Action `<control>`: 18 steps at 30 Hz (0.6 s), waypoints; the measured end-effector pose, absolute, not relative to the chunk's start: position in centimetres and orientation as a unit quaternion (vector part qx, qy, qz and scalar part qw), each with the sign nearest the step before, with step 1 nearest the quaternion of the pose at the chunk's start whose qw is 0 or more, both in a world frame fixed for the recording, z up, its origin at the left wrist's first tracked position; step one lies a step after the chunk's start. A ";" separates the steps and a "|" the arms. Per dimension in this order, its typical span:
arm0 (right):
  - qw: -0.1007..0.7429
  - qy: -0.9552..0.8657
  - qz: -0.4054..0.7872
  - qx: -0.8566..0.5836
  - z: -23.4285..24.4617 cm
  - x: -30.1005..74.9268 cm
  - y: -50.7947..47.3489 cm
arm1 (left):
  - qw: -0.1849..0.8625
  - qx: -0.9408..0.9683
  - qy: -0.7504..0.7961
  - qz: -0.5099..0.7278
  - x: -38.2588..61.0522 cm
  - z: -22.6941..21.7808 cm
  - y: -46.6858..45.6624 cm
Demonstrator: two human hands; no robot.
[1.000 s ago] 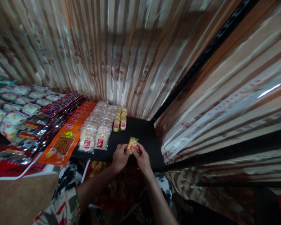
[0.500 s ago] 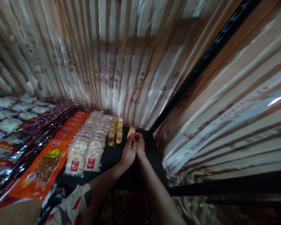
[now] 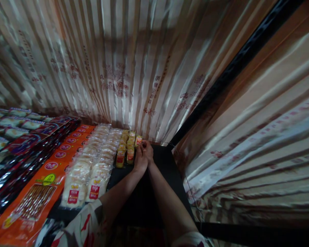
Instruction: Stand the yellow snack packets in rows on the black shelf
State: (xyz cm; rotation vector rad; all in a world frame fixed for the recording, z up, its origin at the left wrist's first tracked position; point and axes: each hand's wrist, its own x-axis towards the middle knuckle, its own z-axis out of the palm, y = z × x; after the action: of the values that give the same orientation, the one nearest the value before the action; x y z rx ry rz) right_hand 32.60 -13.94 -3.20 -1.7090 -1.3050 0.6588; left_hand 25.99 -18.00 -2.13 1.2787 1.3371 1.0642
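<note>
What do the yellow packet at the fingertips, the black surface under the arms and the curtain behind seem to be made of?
Yellow packet: perhaps printed plastic film, judging by its bright label, but too small and blurred to be sure.
Black surface: looks smooth and matte; board or painted metal, unclear.
Curtain: satiny fabric or plastic sheeting, given bright streaks along its folds.

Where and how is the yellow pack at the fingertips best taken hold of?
I would pinch the yellow pack by its near right edge, coming from the person's side and slightly from the right. The yellow rows lie close on its left, and the curtain hangs behind it, leaving less finger room there.
</note>
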 end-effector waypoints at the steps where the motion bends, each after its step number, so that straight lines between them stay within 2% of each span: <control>1: 0.426 -0.526 0.260 -0.689 -3.4 32.6 -13.8 | 0.481 0.525 0.547 0.440 26.0 -2.4 -17.8; 6: 0.413 -0.562 0.243 -0.674 -3.6 32.7 -13.6 | 0.477 0.517 0.550 0.449 25.9 -2.6 -17.5; 11: 0.412 -0.552 0.237 -0.685 -2.9 32.4 -14.1 | 0.476 0.523 0.559 0.432 25.6 -0.1 -18.5; 16: 0.492 -0.493 0.213 -0.685 -0.8 31.2 -18.2 | 0.466 0.548 0.561 0.409 24.6 2.6 -22.0; 18: 0.530 -0.472 0.241 -0.662 0.6 30.9 -22.4 | 0.452 0.560 0.555 0.419 23.7 2.9 -24.5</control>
State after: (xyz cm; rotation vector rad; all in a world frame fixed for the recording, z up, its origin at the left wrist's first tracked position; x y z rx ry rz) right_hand 30.91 -22.35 0.57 -1.5790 -1.1263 0.5763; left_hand 23.70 -24.55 2.87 1.3826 1.3705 1.0343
